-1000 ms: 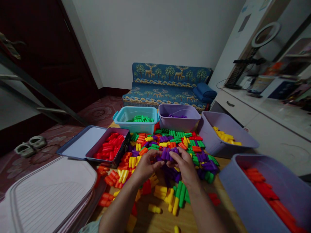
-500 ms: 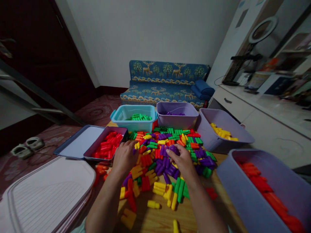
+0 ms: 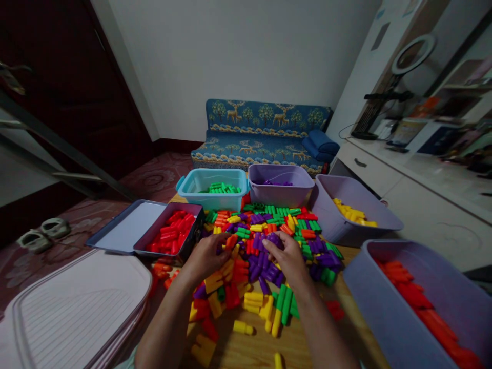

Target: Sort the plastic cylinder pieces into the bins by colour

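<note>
Colourful plastic building blocks lie in a loose heap across a wooden table (image 3: 265, 348). My right hand (image 3: 287, 259) is closed around purple building blocks (image 3: 273, 238) above the right middle of the heap; its fingers partly cover them. Left of it, my left hand (image 3: 207, 257) pinches an orange building block (image 3: 231, 241) between thumb and fingers, low over the pile. Purple blocks (image 3: 261, 264) lie between the two hands. Nearer to me are yellow blocks (image 3: 253, 301) and green blocks (image 3: 286, 305).
Around the heap stand a turquoise bin (image 3: 211, 200) with green blocks, a purple bin (image 3: 280, 193) with purple ones, a bin (image 3: 334, 225) with yellow ones, and a bin (image 3: 369, 287) with orange-red ones. An opened case (image 3: 140, 246) at left holds red blocks. A white lid-like panel (image 3: 77, 307) lies nearby.
My left hand has moved right over the heap, and an orange block now shows at its fingertips. My right hand stays nearly in place with the purple blocks.
</note>
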`<state>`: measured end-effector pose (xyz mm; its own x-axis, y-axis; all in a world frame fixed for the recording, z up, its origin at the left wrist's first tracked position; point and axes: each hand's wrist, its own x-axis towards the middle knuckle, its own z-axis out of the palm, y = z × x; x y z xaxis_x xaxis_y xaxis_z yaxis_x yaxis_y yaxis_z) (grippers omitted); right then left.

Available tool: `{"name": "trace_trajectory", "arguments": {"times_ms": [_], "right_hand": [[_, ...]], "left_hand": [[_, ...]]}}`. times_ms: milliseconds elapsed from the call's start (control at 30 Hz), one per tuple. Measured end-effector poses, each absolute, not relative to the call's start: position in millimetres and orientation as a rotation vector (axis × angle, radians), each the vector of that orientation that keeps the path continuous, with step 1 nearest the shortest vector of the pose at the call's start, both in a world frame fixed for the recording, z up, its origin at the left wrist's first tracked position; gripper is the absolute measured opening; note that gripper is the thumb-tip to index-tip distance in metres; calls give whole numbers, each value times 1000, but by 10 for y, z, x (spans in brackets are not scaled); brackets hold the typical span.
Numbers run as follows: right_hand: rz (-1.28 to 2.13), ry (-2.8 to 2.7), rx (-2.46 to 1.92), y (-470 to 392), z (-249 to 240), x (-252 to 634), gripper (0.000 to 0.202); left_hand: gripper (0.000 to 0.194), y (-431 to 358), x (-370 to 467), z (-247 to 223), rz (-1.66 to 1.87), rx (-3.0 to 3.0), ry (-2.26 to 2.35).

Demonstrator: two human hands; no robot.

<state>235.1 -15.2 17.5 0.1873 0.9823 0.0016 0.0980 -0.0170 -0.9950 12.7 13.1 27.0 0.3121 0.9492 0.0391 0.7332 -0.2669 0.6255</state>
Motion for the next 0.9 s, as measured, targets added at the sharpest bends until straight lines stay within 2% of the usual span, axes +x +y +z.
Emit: {"name": "trace_trajectory", "arguments": {"times_ms": [167, 267, 400, 500, 900], "right_hand": [[1024, -1147, -1377, -148, 171, 2353, 27], [1012, -1150, -1374, -147, 166, 2366, 25], [1012, -1157, -1378, -144, 152, 2379, 26], [1005, -1162, -1379, -145, 155, 2376, 26], [1047, -1162, -1401, -158, 165, 2326, 29]], "left_hand": [[48, 119, 134, 333, 669, 1851, 1210], [48, 102, 57, 366, 720, 1932, 1267], [47, 68, -33, 358, 435, 2130, 1596], [50, 51, -14, 334, 296, 2124, 1594], [59, 7, 161, 282, 401, 2080, 1223]]}}
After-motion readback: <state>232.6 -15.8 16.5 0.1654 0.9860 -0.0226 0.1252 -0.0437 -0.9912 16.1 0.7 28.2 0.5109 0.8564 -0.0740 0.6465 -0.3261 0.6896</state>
